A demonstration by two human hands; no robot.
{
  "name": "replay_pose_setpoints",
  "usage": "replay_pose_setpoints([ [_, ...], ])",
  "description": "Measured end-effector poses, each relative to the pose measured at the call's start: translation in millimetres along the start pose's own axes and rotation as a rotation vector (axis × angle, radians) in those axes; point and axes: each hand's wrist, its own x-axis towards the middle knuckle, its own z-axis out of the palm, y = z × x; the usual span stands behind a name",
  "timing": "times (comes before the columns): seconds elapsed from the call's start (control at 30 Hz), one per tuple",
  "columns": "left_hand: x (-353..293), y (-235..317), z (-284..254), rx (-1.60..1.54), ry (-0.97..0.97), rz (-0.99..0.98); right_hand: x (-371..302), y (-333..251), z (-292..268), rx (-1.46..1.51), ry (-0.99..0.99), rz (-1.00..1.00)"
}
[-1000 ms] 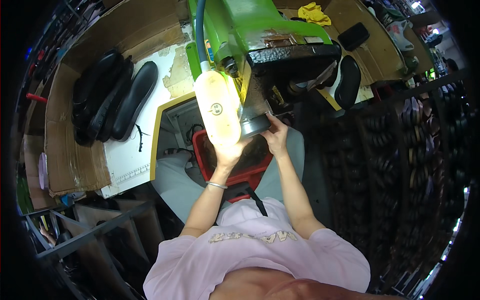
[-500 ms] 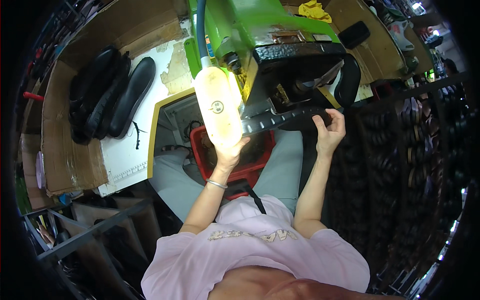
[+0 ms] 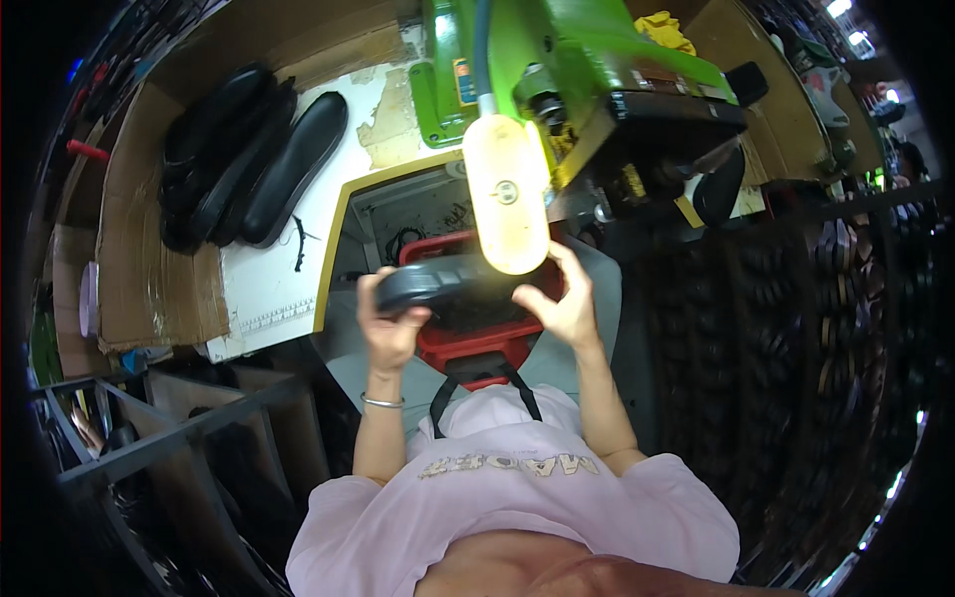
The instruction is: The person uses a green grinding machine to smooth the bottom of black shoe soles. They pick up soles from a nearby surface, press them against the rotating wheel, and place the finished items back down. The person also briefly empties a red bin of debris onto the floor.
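Note:
A black shoe sole [image 3: 438, 287] is held level above my lap, slightly blurred. My left hand [image 3: 390, 336] grips its left end, thumb on the near side and fingers round the far side. At the other end, my right hand [image 3: 571, 312] has its thumb and fingers closed about the sole. A glowing yellow-white oval lamp [image 3: 505, 189] hides part of that end. Below the sole is a red plastic basket [image 3: 479, 350] between my knees. Ahead of my hands stands the green machine [image 3: 587, 50] with its dark working head [image 3: 676, 124].
Several black soles [image 3: 296, 169] lie at the left on a white worktop [image 3: 261, 284] with a yellow edge, beside a cardboard box wall [image 3: 164, 308]. Another black sole [image 3: 718, 189] rests right of the machine. Racks of footwear [image 3: 756, 328] line the right; a metal-framed rack [image 3: 189, 448] stands lower left.
Both hands have moved left and nearer my body with the sole, away from the machine head. The sole's left end now shows clear of the lamp. The view has shifted slightly.

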Motion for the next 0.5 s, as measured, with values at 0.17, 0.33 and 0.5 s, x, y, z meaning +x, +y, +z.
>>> replay_pose_setpoints([
  [0.17, 12.4, 14.9, 76.7, 0.761, -0.403, 0.186, -11.6, 2.9, 4.7, 0.7, -0.114, 0.11],
  [0.33, 29.7, 19.9, 50.7, 0.899, -0.241, 0.116, 12.4, 2.8, -42.4, 1.148, 0.208, 0.003],
  [0.5, 42.4, 44.9, 66.1, 0.922, -0.085, 0.427, 28.8, 20.7, -50.9, 1.034, 0.286, -0.005],
])
